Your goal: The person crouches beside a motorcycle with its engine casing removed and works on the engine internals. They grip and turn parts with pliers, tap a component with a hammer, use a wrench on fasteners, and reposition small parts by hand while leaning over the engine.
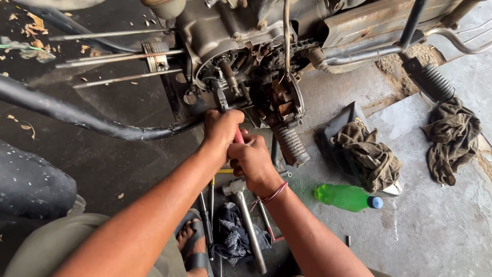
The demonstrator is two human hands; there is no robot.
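Note:
Both my hands grip one red-handled tool [239, 136] whose metal head [220, 98] reaches up into the open side of a motorcycle engine [230, 41]. My left hand [221, 128] is wrapped around the handle higher up, close to the engine. Just below it, my right hand [251, 160] is closed on the same handle, a red thread bracelet [274, 195] on its wrist. A greasy chain and sprocket [279, 97] sit right of the tool head. A piston [155, 56] on long studs sticks out to the left.
A ribbed footpeg [291, 145] hangs below the engine. On the floor lie a hammer [247, 220], thin metal tools [209, 215], a dark cloth [233, 238], a green bottle [346, 197] and brown rags [371, 156] [453, 136]. A black hose [77, 118] crosses left. My sandalled foot [192, 241] is below.

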